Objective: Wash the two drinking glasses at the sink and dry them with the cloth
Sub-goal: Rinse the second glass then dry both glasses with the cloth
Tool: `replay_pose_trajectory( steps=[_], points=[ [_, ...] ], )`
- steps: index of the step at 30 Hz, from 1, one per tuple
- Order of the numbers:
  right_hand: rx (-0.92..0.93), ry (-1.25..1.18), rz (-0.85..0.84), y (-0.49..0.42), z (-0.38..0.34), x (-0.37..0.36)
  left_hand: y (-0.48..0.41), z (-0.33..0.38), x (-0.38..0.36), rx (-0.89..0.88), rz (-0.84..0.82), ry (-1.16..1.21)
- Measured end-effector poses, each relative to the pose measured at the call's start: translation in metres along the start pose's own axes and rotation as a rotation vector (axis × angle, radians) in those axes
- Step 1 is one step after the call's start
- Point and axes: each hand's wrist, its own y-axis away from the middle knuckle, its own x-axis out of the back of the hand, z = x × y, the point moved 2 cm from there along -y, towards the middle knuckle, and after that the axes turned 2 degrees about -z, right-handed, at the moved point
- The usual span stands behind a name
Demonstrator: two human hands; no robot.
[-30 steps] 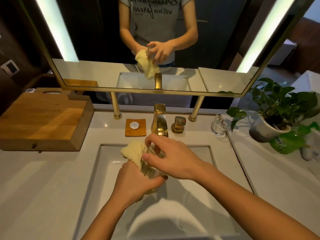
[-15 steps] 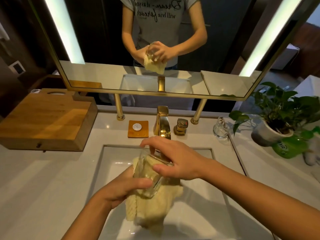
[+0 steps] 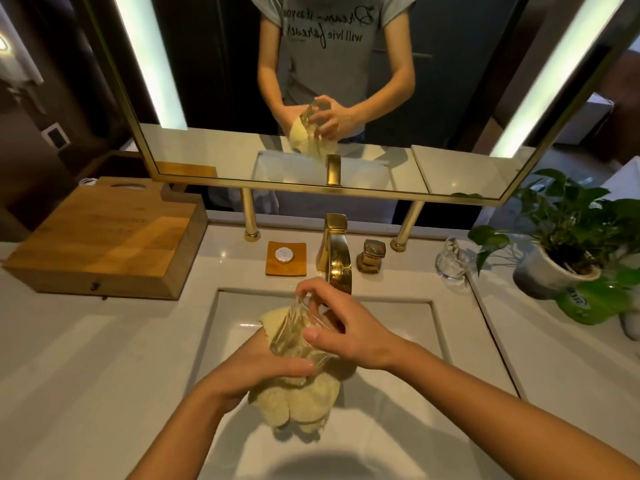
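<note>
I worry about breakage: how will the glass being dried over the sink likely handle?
The drinking glass looks smooth and clear, so probably slippery if damp; the right hand grips it. It seems rigid and thin-walled, likely fragile above the hard sink. The floppy cloth cupped beneath by the left hand probably adds friction.

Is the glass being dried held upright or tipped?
Tipped. The clear drinking glass leans slantwise between the hands: the left hand cradles it in the yellow cloth, and the right hand grips its upper end.

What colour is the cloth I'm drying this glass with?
Pale yellow; the cloth shows best in the head view, hanging below the glass.
</note>
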Motion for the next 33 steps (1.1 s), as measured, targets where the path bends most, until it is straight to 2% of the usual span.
replay_pose_trajectory(
  steps=[3, 4, 5, 6, 10, 14, 17, 22, 28, 33],
  points=[
    [0.269, 0.27, -0.037, 0.001, -0.024, 0.004, 0.006, -0.004, 0.003, -0.014, -0.432, 0.373],
    [0.343, 0.342, -0.042, 0.001, -0.029, 0.004, 0.008, -0.006, 0.004, -0.066, -0.535, 0.415],
    [0.383, 0.387, -0.047, 0.001, -0.032, 0.005, 0.009, -0.005, 0.005, -0.069, -0.534, 0.413],
    [0.395, 0.411, -0.043, 0.001, -0.03, 0.007, 0.01, -0.003, 0.006, -0.023, -0.47, 0.389],
    [0.299, 0.401, 0.044, 0.003, -0.016, 0.012, 0.016, 0.004, 0.005, 0.015, -0.012, 0.309],
    [0.17, 0.467, 0.175, -0.005, -0.017, 0.012, 0.019, 0.018, -0.011, -0.053, 0.277, 0.012],
    [0.132, 0.54, 0.192, -0.012, -0.02, 0.011, 0.022, 0.019, -0.014, -0.045, 0.374, -0.07],
    [0.12, 0.635, 0.106, -0.025, -0.027, 0.005, 0.038, 0.004, 0.002, 0.028, 0.455, -0.07],
    [0.202, 0.692, -0.092, -0.063, -0.036, -0.033, 0.062, -0.038, 0.034, 0.123, 0.624, 0.075],
    [0.251, 0.634, -0.216, -0.116, -0.041, -0.092, 0.08, -0.073, 0.055, 0.167, 0.786, 0.338]
  ],
)
